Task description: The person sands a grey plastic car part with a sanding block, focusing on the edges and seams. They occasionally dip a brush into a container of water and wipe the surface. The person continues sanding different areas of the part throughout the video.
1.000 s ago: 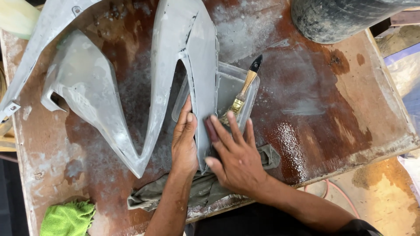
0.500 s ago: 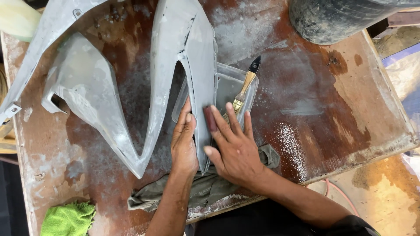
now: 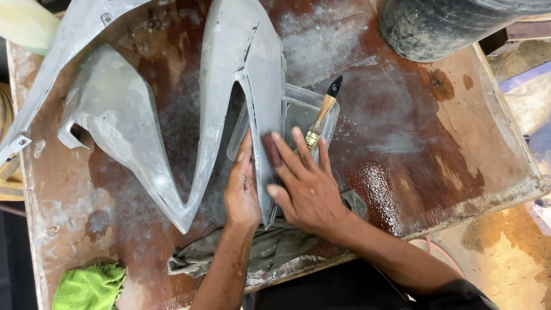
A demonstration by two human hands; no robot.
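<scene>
1. A worn, rust-brown bench is seen from above; it carries everything listed here, and its surface is streaked with pale dust and wet patches.
2. A large grey, primer-coated fairing panel is laid across the bench. It forks into pointed limbs, and the long axis of the right-hand limb runs from the far edge of the bench toward the person.
3. A dark, rough cylindrical object is stood at the far right corner, well apart from the hands.
4. A grey-brown rag is spread under the near tip of the panel, and a green cloth is left at the near left corner.
5. A clear plastic tub is set just beside the panel's right edge, with a paintbrush rested across it.
6. The left hand is laid flat against the left side of the limb, its fingers extended and closed on nothing.
7. The right hand is spread over the limb's right edge, and a small dark red sanding pad is pressed under its fingers rather than gripped. The pad lies on the limb directly ahead of the right hand, which is the nearer one.
</scene>
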